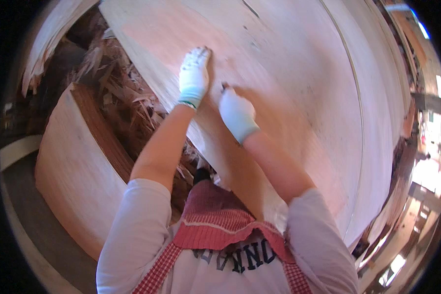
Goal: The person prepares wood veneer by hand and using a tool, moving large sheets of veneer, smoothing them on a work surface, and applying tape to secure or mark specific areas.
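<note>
A broad, pale wood veneer sheet (289, 63) spreads in front of me, with a long dark line running down its right part. My left hand (193, 76), in a white glove with a green-edged cuff, lies with fingers stretched out on the sheet near its left edge. Nearer to me and to the right, my right hand (237, 112), gloved too, is closed just over the sheet. A small dark tip (224, 86) shows at its far end; whether this is a tool or a fingertip I cannot make out.
Torn wood scraps (132, 93) fill the gap left of the sheet. A thick stack of veneer (78, 166) stands at the left, and a ragged-edged sheet (51, 41) rises at the far left. Timber pieces (402, 225) lie along the right, by bright openings.
</note>
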Available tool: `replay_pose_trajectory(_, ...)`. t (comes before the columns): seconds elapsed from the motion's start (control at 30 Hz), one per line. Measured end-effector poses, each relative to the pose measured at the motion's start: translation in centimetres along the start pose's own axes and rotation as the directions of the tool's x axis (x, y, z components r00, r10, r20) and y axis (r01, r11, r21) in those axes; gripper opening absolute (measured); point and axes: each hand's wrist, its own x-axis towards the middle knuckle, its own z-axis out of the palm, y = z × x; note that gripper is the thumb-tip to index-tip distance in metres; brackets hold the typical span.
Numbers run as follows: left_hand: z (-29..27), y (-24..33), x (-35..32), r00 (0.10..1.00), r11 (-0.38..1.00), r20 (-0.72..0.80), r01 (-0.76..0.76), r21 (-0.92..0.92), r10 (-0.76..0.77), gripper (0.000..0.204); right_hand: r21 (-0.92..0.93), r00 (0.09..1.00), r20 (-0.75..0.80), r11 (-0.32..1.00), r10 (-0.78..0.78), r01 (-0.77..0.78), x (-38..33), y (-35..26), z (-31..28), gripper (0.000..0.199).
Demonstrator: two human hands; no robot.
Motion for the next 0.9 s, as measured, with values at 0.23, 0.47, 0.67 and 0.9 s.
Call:
replay_pose_trajectory(0.23,-1.1,15.2,-3.1,0.954,0.995,0.281,-0.089,-0.050,0.100,0.032,-0.265,0.996,0.040,0.962,0.076,-0.063,-15.9,13.8,1.3,0.020)
replay_pose_trajectory(0.47,3.3,22.8,-11.3,0.905,0.925,0.196,-0.380,-0.027,0.378,0.039,-0.367,0.993,0.041,0.926,0.106,-0.084,-26.5,26.4,0.9,0.015)
replay_pose_trajectory(0.67,3.0,35.1,-17.4,0.789,0.880,0.390,-0.419,-0.224,0.475,0.039,-0.307,0.993,0.096,0.951,0.074,-0.041,-31.8,35.0,-0.6,0.012)
replay_pose_trajectory(0.9,2.0,34.8,-17.9,0.794,0.867,0.349,-0.468,-0.169,0.497,0.030,-0.446,0.953,0.167,0.881,0.254,-0.157,-48.8,63.7,-7.2,0.023)
